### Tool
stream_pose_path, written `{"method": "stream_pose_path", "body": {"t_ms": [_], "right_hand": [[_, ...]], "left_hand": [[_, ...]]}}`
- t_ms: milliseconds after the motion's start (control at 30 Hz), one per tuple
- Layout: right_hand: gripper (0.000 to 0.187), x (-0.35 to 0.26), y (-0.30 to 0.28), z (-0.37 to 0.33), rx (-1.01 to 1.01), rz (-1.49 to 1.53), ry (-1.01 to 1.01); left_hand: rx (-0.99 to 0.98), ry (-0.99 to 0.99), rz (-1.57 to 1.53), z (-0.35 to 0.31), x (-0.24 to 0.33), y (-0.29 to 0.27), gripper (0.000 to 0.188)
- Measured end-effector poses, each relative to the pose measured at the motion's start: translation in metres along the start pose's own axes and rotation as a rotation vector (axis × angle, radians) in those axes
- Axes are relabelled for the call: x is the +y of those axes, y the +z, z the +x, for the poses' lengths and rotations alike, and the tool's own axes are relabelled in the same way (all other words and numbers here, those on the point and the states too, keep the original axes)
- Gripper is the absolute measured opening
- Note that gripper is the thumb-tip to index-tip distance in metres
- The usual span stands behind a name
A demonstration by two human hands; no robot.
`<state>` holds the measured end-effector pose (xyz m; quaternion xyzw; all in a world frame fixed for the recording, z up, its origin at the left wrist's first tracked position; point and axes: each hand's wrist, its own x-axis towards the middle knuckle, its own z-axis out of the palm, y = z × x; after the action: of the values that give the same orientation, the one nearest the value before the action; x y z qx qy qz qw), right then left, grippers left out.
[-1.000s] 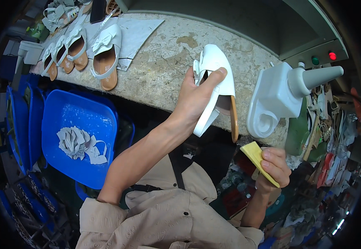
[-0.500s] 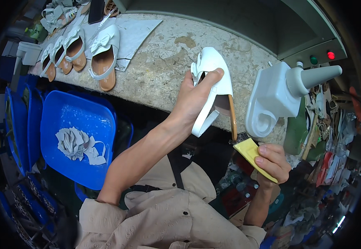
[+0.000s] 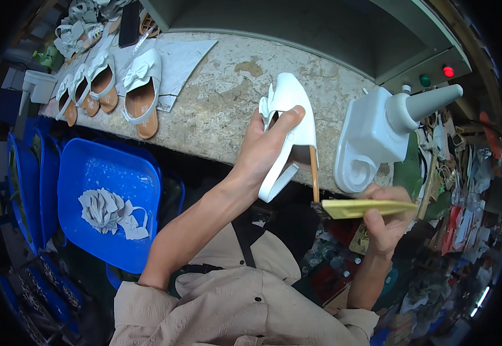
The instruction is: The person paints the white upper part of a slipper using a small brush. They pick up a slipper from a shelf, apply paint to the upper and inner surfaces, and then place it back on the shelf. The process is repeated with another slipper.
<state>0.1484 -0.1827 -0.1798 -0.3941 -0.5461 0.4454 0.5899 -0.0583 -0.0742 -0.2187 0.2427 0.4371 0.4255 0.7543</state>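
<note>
Left hand (image 3: pixel 262 153) grips a smooth white sandal (image 3: pixel 288 124) above the speckled stone bench's (image 3: pixel 228 98) front edge. Right hand (image 3: pixel 385 222) pinches a flat yellow brush (image 3: pixel 366 207).

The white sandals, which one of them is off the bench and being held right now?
The white sandal gripped in the left hand, raised at the bench's front edge. The other sandals lie in a row at the bench's far left, untouched.

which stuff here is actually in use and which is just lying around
In use:
left hand gripping the white sandal
right hand holding the yellow brush

Lying about:
glue bottle
row of sandals
blue tray with white bows
bench
</note>
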Motion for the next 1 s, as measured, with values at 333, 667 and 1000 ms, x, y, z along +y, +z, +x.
{"method": "stream_pose_path", "body": {"t_ms": [333, 667, 1000], "right_hand": [[0.025, 0.002, 0.01, 0.022, 0.156, 0.003, 0.223], [0.024, -0.007, 0.014, 0.016, 0.158, -0.016, 0.168], [0.022, -0.016, 0.018, 0.021, 0.086, -0.009, 0.154]], "left_hand": [[-0.235, 0.09, 0.004, -0.021, 0.005, 0.002, 0.05], [-0.251, 0.114, 0.016, -0.033, 0.007, 0.0, 0.054], [-0.256, 0.08, -0.023, -0.04, 0.007, -0.003, 0.059]]}}
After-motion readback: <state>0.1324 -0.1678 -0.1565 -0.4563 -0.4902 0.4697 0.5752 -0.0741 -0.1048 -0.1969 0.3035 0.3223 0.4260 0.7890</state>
